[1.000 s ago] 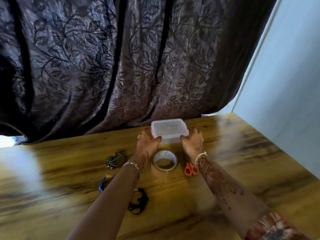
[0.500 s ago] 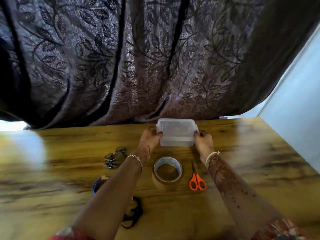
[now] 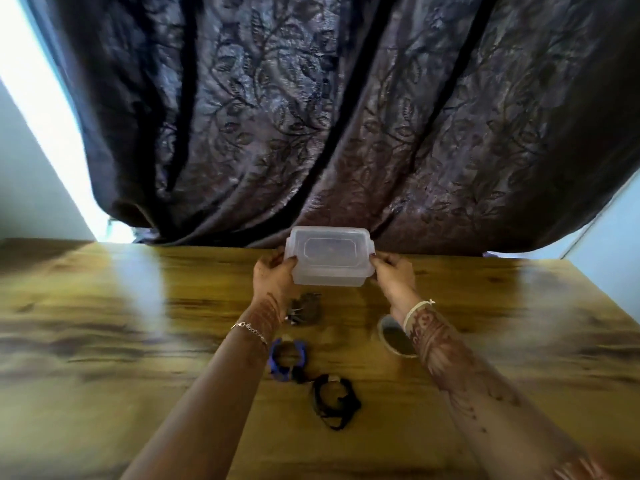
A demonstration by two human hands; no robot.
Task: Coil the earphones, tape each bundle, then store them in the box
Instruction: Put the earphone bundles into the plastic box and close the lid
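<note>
Lidded box (image 3: 329, 259) at bench (image 3: 138, 341) far edge, centre. L hand (image 3: 273, 276) and R hand (image 3: 392, 277) grip its ends, fingers curled. Grey bundle (image 3: 306, 308), blue bundle (image 3: 287, 355) and black bundle (image 3: 334, 403) lie mid-bench, outside box. Tape roll (image 3: 389, 336) partly under R wrist.

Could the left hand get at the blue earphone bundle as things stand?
Probably, once freed. The left hand grips the lidded box together with the right hand. The blue bundle lies uncovered on the table beside the left forearm, with nothing on top of it.
</note>
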